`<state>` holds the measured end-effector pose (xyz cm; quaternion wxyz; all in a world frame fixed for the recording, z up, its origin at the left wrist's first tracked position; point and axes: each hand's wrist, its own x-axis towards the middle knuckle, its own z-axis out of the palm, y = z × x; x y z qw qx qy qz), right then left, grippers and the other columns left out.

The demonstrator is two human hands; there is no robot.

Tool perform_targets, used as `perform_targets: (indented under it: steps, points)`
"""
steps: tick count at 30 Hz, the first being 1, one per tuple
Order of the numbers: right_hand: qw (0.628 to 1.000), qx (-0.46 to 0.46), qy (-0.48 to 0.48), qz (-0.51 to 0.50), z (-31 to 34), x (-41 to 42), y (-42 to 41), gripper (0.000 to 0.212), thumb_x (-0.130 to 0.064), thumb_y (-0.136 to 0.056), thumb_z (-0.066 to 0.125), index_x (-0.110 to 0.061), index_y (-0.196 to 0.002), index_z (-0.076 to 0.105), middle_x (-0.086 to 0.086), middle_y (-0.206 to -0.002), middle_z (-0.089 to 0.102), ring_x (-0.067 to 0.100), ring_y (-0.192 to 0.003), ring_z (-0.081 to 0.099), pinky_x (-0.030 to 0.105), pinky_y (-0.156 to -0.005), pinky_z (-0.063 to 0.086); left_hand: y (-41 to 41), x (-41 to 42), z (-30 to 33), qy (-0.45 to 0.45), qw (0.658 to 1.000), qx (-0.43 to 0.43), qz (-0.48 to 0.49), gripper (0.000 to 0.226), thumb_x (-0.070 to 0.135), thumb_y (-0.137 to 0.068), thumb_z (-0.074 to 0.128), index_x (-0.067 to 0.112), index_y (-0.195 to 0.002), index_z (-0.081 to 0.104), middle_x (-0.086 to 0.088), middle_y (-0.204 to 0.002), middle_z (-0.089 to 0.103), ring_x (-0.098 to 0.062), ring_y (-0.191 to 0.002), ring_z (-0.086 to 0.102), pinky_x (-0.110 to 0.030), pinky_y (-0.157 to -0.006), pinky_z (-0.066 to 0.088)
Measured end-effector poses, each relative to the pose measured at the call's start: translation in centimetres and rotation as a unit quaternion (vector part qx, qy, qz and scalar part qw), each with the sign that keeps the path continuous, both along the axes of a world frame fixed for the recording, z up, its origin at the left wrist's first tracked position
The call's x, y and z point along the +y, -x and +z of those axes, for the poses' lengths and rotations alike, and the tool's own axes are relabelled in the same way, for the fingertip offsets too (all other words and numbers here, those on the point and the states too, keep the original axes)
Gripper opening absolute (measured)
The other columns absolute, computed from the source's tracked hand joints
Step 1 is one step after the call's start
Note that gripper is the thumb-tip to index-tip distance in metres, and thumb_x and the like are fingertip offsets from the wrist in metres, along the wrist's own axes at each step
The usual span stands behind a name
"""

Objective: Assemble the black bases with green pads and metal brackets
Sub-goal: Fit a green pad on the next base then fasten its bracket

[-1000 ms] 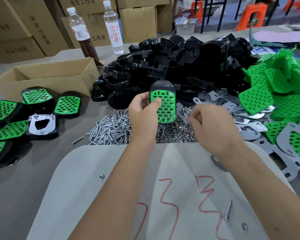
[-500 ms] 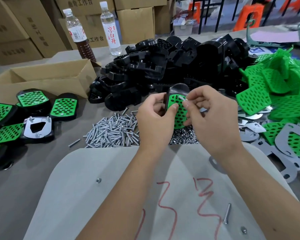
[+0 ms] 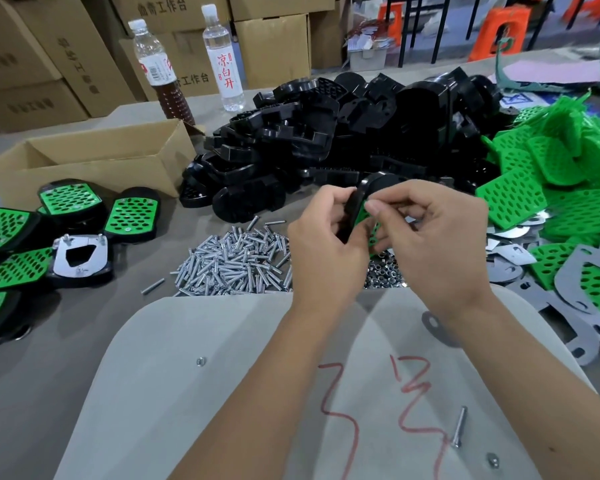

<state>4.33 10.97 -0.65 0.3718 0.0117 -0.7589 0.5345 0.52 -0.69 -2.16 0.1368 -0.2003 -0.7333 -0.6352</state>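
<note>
My left hand (image 3: pixel 326 244) grips a black base with a green pad (image 3: pixel 361 206), held on edge above the table. My right hand (image 3: pixel 437 244) pinches at the pad's upper face with thumb and forefinger; whatever is between the fingertips is too small to see. A large pile of black bases (image 3: pixel 326 140) lies behind the hands. Loose green pads (image 3: pixel 548 174) are heaped at the right, with metal brackets (image 3: pixel 520 244) beneath them. A heap of bolts (image 3: pixel 236 261) and a patch of nuts (image 3: pixel 383 271) lie just under the hands.
Several finished assemblies (image 3: pixel 66 220) lie at the left, one turned bracket-up (image 3: pixel 80 254). An open cardboard box (image 3: pixel 94 161) and two bottles (image 3: pixel 224 60) stand behind. A grey mat with red marks (image 3: pixel 222 393) covers the near table, with a stray bolt (image 3: pixel 459 427) and nuts.
My right hand came from the nut pile up to the pad and pinches at its face. The base has turned from facing me to edge-on in my left hand.
</note>
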Motion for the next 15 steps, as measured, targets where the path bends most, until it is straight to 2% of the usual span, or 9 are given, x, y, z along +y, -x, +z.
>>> perform_targets:
  steps: [2,5,7,10,12,13,15]
  points:
    - [0.997,-0.008,0.081,-0.014,-0.3,-0.2,0.1,0.019,-0.014,-0.086,0.086,-0.014,-0.087,0.066,0.001,-0.069,0.068,0.016,-0.057,0.067,0.027,-0.051,0.055,0.1,0.0,-0.1,0.001,1.000,0.005,0.003,0.020,0.001,-0.090,0.073,0.010,-0.107,0.067,0.004,-0.086,0.076,-0.014,-0.079,0.075,-0.043,-0.071,0.062]
    - [0.992,-0.015,0.069,-0.100,-0.5,0.6,0.6,0.053,-0.039,-0.073,0.095,-0.015,-0.090,0.051,0.004,-0.066,0.051,0.017,-0.056,0.041,0.024,-0.053,0.037,0.2,-0.2,0.3,0.010,1.000,0.013,-0.008,0.029,-0.002,-0.088,0.075,0.010,-0.114,0.070,0.002,-0.096,0.078,-0.011,-0.089,0.075,-0.038,-0.080,0.062]
    - [0.989,-0.035,0.100,-0.099,-0.7,1.0,0.7,0.062,-0.049,-0.068,0.094,-0.015,-0.092,0.048,0.002,-0.067,0.042,0.013,-0.059,0.033,0.025,-0.054,0.032,0.4,-0.4,0.6,0.017,0.999,0.016,-0.030,0.035,-0.003,-0.088,0.073,0.011,-0.120,0.071,0.002,-0.102,0.078,-0.011,-0.095,0.075,-0.033,-0.084,0.061]
    - [0.990,-0.053,0.120,-0.054,-0.6,1.3,0.9,0.059,-0.054,-0.070,0.088,-0.016,-0.093,0.050,-0.001,-0.068,0.044,0.011,-0.059,0.037,0.024,-0.056,0.036,0.7,-0.7,0.9,-0.004,0.998,-0.024,-0.062,0.034,0.000,-0.087,0.075,0.012,-0.119,0.071,-0.004,-0.098,0.079,-0.019,-0.093,0.076,-0.040,-0.084,0.062]
    - [0.990,-0.046,0.130,-0.025,-0.3,1.4,1.0,0.046,-0.057,-0.081,0.078,-0.021,-0.090,0.050,0.003,-0.069,0.047,0.015,-0.060,0.041,0.032,-0.056,0.037,1.0,-1.0,1.2,-0.034,0.995,-0.071,-0.065,0.029,0.000,-0.087,0.077,0.012,-0.113,0.071,-0.009,-0.094,0.080,-0.026,-0.090,0.077,-0.045,-0.082,0.064]
    - [0.989,-0.042,0.143,-0.018,-0.2,1.6,1.0,0.040,-0.058,-0.089,0.070,-0.024,-0.088,0.050,0.004,-0.069,0.047,0.018,-0.058,0.041,0.034,-0.055,0.035,1.2,-1.1,1.3,-0.060,0.991,-0.102,-0.057,0.026,0.000,-0.088,0.077,0.013,-0.110,0.071,-0.010,-0.094,0.080,-0.027,-0.091,0.078,-0.043,-0.079,0.064]
    - [0.986,-0.044,0.158,-0.021,-0.2,1.8,0.9,0.035,-0.056,-0.101,0.055,-0.026,-0.084,0.049,0.004,-0.067,0.047,0.017,-0.054,0.039,0.031,-0.052,0.033,1.7,-1.5,1.4,-0.137,0.975,-0.175,-0.018,0.018,0.005,-0.090,0.079,0.012,-0.105,0.073,-0.010,-0.097,0.080,-0.026,-0.095,0.077,-0.041,-0.081,0.064]
